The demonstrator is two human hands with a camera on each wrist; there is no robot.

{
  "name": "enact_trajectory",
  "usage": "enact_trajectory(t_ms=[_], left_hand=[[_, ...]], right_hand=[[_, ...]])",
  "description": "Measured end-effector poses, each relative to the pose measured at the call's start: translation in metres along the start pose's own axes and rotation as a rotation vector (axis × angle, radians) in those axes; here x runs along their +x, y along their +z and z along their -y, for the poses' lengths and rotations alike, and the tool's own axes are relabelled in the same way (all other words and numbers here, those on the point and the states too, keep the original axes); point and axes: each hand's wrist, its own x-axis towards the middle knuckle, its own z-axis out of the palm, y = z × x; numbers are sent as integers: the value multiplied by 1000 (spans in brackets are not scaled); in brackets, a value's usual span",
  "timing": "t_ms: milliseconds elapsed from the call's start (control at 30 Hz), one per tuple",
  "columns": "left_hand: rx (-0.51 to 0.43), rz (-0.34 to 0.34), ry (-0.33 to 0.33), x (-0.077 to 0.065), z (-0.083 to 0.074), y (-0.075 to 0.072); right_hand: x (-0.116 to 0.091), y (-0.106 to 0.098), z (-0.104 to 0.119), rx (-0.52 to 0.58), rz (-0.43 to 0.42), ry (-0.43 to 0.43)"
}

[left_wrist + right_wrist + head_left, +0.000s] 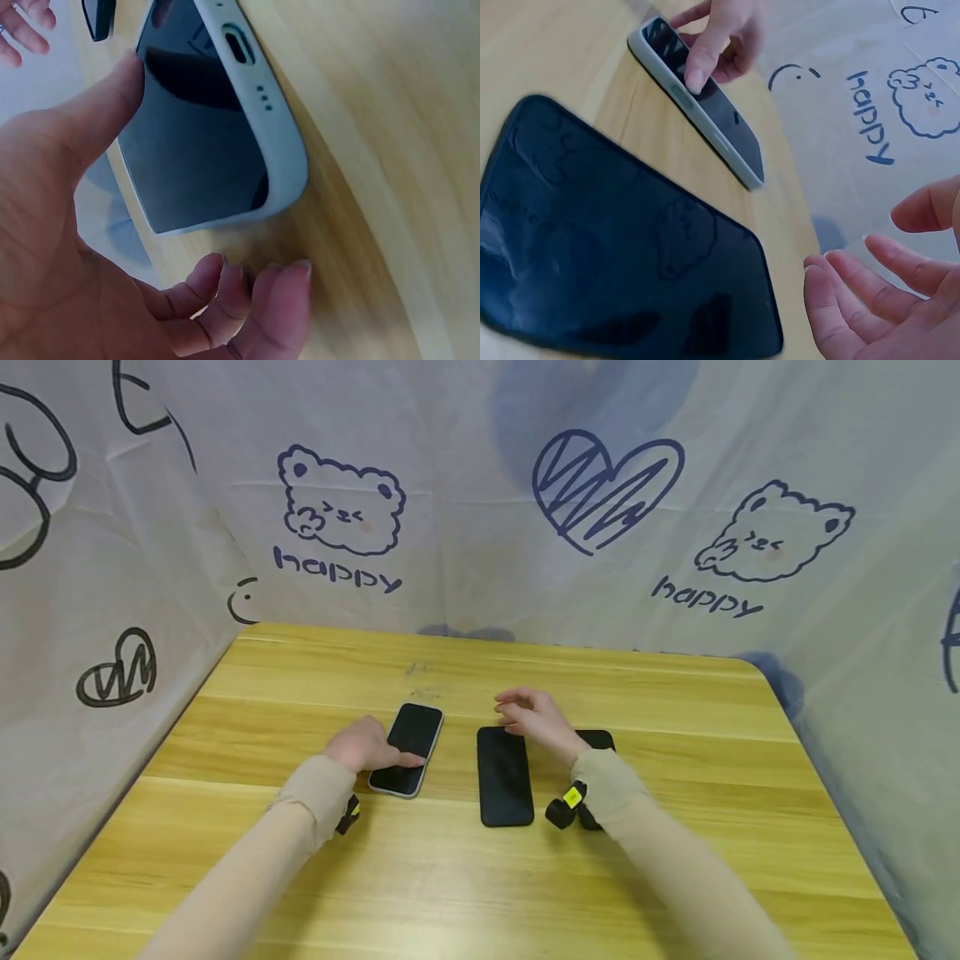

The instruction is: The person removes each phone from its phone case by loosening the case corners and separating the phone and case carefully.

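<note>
A phone with a black screen and pale case (406,729) lies tilted on the left of the table. My left hand (363,746) is over its left side. The thumb (112,101) stretches across the screen, while the loosely bent fingers (277,307) stay beside the case, with a gap showing in the left wrist view. A black phone (505,785) lies face up in the middle. My right hand (542,724) hovers by its top end, fingers loosely bent and nothing between them. Another dark phone (597,740) lies to the right, mostly hidden under my right wrist.
The wooden table (712,760) has rounded far corners. A white cloth (465,552) printed with bears and hearts hangs behind and along the sides. Small black devices with yellow marks (573,797) are strapped under both wrists.
</note>
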Motion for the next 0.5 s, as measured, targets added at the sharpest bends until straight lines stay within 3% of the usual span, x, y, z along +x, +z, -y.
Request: enact_trajectory(t_ms=[167, 500], left_hand=[[47, -5, 2, 0, -3, 1], [57, 16, -24, -6, -11, -1]], right_hand=[[9, 14, 1, 66, -2, 55], [15, 33, 0, 131, -19, 98]])
